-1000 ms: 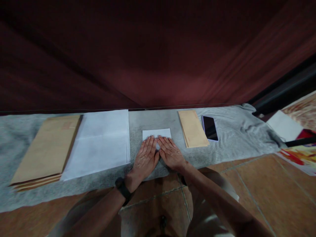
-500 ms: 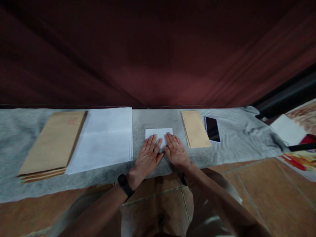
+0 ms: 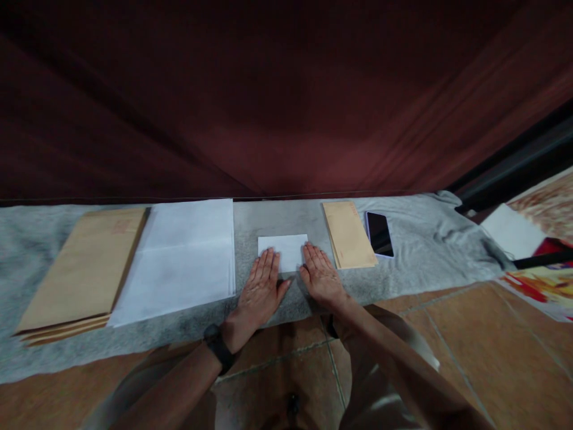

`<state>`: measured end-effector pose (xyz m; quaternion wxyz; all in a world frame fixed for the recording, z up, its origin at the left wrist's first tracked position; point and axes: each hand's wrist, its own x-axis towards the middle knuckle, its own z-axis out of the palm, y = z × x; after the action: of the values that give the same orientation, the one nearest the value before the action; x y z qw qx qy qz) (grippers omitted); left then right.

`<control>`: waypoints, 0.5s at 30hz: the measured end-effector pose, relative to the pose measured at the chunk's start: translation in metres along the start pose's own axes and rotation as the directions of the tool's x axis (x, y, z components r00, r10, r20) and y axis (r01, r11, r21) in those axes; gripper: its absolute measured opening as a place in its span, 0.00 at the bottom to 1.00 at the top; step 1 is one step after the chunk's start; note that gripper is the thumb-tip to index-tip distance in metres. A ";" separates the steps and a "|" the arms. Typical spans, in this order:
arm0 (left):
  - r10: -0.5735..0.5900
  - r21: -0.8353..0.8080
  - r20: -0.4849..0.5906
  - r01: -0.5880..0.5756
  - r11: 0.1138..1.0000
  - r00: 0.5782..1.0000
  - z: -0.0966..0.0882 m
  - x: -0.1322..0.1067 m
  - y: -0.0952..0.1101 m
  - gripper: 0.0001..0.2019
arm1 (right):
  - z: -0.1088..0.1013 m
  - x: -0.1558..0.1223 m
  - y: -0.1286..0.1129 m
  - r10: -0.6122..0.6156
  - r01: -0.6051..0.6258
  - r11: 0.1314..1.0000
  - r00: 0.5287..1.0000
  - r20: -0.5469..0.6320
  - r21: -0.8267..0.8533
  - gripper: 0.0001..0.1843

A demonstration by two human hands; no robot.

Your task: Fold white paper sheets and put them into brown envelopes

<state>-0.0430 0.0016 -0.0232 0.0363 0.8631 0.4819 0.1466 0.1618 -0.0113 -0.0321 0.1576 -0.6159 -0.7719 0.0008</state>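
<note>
A small folded white paper lies flat on the grey cloth in front of me. My left hand rests palm down, its fingertips on the paper's left part and its thumb spread to the side. On the right edge of the paper lies my right hand, also palm down with the fingers stretched out. Neither hand grips anything. Just right of my right hand are small brown envelopes, slightly fanned. Left of my left hand is a stack of large white sheets with a crease across it.
Large brown envelopes are stacked at the far left. A phone with a dark screen lies right of the small envelopes. Dark red fabric hangs behind the cloth. A dark bar and colourful printed material are at the right.
My left hand has slid left and toward me, away from my right hand, so more of the white paper shows. The right hand stays at its right edge. The view has shifted slightly.
</note>
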 end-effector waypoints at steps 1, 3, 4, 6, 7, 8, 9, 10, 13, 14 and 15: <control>-0.013 0.003 -0.003 0.013 1.000 1.000 0.001 -0.001 0.000 0.35 | 0.000 0.000 0.000 0.002 -0.002 1.000 1.000 -0.001 -0.003 0.31; -0.040 0.013 -0.011 0.040 0.999 0.999 0.002 -0.002 -0.001 0.36 | -0.001 0.000 0.000 0.008 -0.008 1.000 1.000 -0.001 -0.010 0.31; -0.054 0.017 -0.016 0.054 0.998 0.998 0.002 -0.003 -0.001 0.37 | -0.001 0.000 0.000 0.010 -0.010 1.000 1.000 0.000 -0.013 0.31; -0.080 0.028 -0.027 0.081 0.996 0.996 0.002 -0.004 -0.001 0.38 | -0.002 0.000 0.000 0.015 -0.015 1.000 1.000 -0.001 -0.016 0.31; -0.093 0.033 -0.033 0.094 0.995 0.995 0.001 -0.005 -0.001 0.38 | -0.002 0.000 -0.001 0.016 -0.016 1.000 1.000 -0.002 -0.016 0.31; -0.104 0.037 -0.039 0.105 0.994 0.994 0.000 -0.007 -0.001 0.39 | -0.002 0.000 -0.001 0.018 -0.018 1.000 1.000 -0.002 -0.015 0.31; -0.111 0.039 -0.044 0.112 0.993 0.993 -0.001 -0.008 -0.001 0.39 | -0.002 0.000 -0.001 0.021 -0.021 1.000 1.000 -0.003 -0.014 0.31; -0.115 0.039 -0.050 0.117 0.992 0.992 -0.003 -0.009 -0.002 0.39 | -0.001 0.000 -0.001 0.026 -0.026 1.000 1.000 -0.004 -0.013 0.31; -0.120 0.036 -0.066 0.123 0.992 0.991 -0.007 -0.012 -0.004 0.39 | 0.000 -0.002 -0.002 0.044 -0.044 0.999 0.999 -0.004 -0.012 0.32; -0.123 0.037 -0.073 0.126 0.991 0.990 -0.008 -0.013 -0.005 0.39 | 0.000 -0.002 -0.001 0.050 -0.050 0.999 0.999 -0.004 -0.010 0.32; -0.129 0.039 -0.081 0.133 0.990 0.988 -0.008 -0.012 -0.006 0.38 | 0.000 -0.002 -0.001 0.054 -0.054 0.999 0.999 -0.005 -0.006 0.32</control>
<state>-0.0566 -0.0063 -0.0191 0.0079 0.8238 0.5418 0.1669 0.1611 -0.0133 -0.0321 0.1576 -0.6371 -0.7545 0.0010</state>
